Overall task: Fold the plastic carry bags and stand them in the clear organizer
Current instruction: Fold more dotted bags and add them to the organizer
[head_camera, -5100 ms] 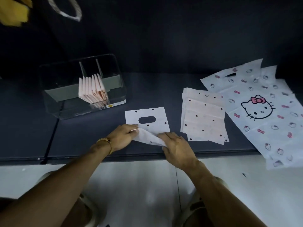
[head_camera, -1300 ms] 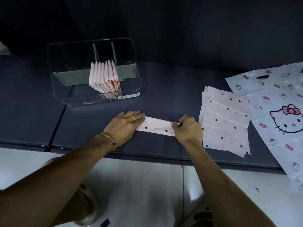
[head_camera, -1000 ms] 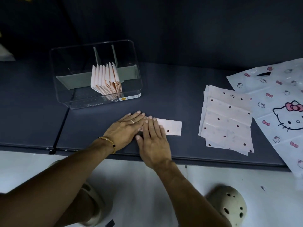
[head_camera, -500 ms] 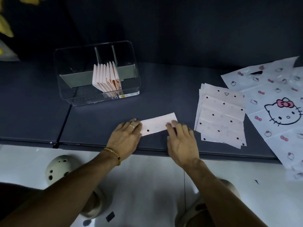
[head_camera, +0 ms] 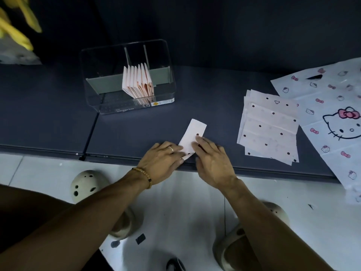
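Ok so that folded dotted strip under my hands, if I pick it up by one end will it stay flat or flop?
The folded strip is thin plastic film, so it will probably droop from one end. The folded bags standing upright in the clear organizer suggest the layers add a little stiffness. It looks very light and may spring open once the left hand and right hand lift.

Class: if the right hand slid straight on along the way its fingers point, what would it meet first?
Probably nothing new: the right hand already rests on the white dotted folded strip, pointing along it; beyond lies bare dark tabletop.
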Tool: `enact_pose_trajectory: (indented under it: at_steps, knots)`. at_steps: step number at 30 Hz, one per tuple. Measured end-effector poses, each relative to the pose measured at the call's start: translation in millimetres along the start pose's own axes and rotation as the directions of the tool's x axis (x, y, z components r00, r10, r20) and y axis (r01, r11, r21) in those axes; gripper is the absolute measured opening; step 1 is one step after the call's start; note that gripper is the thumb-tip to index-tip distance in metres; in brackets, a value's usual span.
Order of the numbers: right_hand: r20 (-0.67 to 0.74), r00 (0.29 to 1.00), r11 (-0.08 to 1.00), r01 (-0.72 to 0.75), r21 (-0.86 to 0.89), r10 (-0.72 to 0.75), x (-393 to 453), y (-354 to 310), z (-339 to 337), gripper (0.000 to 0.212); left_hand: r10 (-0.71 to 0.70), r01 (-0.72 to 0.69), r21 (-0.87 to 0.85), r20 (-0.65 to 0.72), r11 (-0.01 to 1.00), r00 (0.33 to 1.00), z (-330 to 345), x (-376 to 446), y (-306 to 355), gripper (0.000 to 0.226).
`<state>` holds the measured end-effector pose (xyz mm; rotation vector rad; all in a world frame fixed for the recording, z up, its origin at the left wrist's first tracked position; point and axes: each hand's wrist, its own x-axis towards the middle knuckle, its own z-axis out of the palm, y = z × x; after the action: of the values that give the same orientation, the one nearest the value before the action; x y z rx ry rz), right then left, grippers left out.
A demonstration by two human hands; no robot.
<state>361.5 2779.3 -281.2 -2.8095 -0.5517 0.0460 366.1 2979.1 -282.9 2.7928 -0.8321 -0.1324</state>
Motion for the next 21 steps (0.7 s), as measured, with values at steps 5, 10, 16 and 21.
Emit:
enact_pose_trajectory:
  at_steps: [5, 10, 16, 21]
  knots:
    - [-0.102, 0.987, 0.972, -0.102, 0.211, 0.126, 11.1, -16.0, 1.8, 0.011, -0.369, 0.321, -0.450, -0.020, 0.833, 0.929, -9.7, 23.6, 11.9, 0.033]
    - [0.064, 0.886, 0.746, -0.423, 0.515, 0.459, 29.6, -6.9, -1.0, 0.016, -0.514, 0.469, -0.695, 0.165, 0.545, 0.842, -15.4, 41.8, 10.4, 0.017]
    - [0.152, 0.800, 0.682, -0.580, 0.446, 0.581, 46.1, -2.9, 0.7, 0.012, -0.626, 0.590, -0.540, 0.143, 0.600, 0.767, -7.9, 60.7, 10.8, 0.033]
    - [0.189, 0.781, 0.696, -0.618, 0.366, 0.595, 57.0, -3.5, -0.7, 0.016, -0.655, 0.618, -0.337, 0.004, 0.710, 0.755, -5.1, 60.8, 10.3, 0.025]
